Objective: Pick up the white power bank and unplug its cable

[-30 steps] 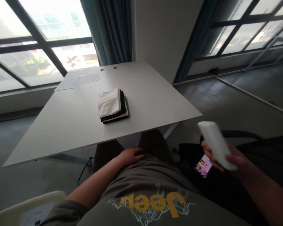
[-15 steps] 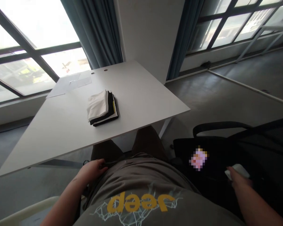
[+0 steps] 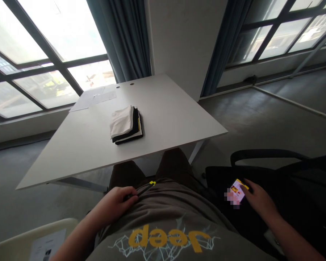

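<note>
My left hand [image 3: 121, 201] is closed at my waist, against the grey-brown shirt [image 3: 163, 214]. A thin dark strap or cord with a yellow tip [image 3: 152, 183] runs from its fingers. Lower right, my right hand [image 3: 254, 197] has its fingers and thumb on a phone [image 3: 237, 191] with a lit, partly blurred screen, over the black chair seat [image 3: 217, 181]. A folded stack of white and black cloths [image 3: 126, 125] lies on the white table [image 3: 174, 116], away from both hands.
Papers [image 3: 104, 96] lie at the table's far left. A black chair armrest [image 3: 268, 154] stands at the right. A pale chair or bin edge [image 3: 16, 241] with a printed sheet [image 3: 47, 246] is at the lower left. Windows and blue curtains [image 3: 122, 40] are behind.
My right hand has moved left from a white object onto the phone. My left hand has shifted right along my waist, and the yellow-tipped cord now shows. The view has turned slightly left.
</note>
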Action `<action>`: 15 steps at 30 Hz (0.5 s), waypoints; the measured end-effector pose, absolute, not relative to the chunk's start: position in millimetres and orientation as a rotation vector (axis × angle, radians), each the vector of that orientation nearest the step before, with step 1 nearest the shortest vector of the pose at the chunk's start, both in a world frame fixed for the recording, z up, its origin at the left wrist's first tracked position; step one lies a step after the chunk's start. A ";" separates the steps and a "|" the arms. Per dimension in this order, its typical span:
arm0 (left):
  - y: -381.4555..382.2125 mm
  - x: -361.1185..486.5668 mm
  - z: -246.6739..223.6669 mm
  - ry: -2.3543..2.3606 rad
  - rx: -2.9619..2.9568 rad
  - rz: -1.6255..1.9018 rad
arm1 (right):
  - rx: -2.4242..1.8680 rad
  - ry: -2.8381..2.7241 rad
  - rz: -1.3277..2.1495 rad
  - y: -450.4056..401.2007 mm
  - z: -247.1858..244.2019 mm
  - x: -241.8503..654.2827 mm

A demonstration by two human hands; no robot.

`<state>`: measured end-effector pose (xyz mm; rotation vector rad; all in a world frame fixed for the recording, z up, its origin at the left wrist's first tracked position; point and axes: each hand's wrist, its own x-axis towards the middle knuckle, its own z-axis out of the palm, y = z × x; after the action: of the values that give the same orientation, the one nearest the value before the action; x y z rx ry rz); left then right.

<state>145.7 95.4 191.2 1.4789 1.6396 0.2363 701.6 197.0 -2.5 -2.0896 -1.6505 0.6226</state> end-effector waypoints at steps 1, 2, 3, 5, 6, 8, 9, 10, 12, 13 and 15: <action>100.6 159.5 197.3 1.582 1.444 0.293 | -1.903 -1.742 0.764 207.7 24.1 665.0; 105.9 173.3 202.1 1.502 1.406 0.346 | -1.646 -1.882 0.912 213.7 52.9 626.0; 111.1 186.8 205.4 1.422 1.370 0.395 | -1.363 -2.060 1.062 215.8 82.0 587.0; 120.8 211.6 209.0 1.289 1.353 0.468 | -0.877 -2.288 1.231 214.0 133.6 518.4; 125.2 222.4 209.8 1.230 1.358 0.516 | -0.719 -2.359 1.293 213.1 152.8 492.0; 134.0 241.1 211.0 1.110 1.404 0.636 | -0.511 -2.428 1.436 215.8 173.9 458.1; 138.8 249.9 211.5 1.058 1.432 0.709 | -0.448 -2.434 1.511 219.5 175.8 450.0; 144.1 258.7 211.8 1.014 1.451 0.788 | -0.418 -2.427 1.579 223.8 173.0 446.5; 156.9 278.2 211.1 0.936 1.420 0.936 | -0.427 -2.392 1.711 229.6 157.5 448.5; 164.2 288.9 209.9 0.894 1.347 0.999 | -0.469 -2.358 1.765 229.6 147.2 452.0; 178.7 310.3 205.9 0.772 1.148 1.062 | -0.640 -2.246 1.818 222.7 126.5 461.6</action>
<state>310.3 178.7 205.9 1.1476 0.7720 1.0621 461.6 222.7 126.5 -0.6403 -2.2461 1.8180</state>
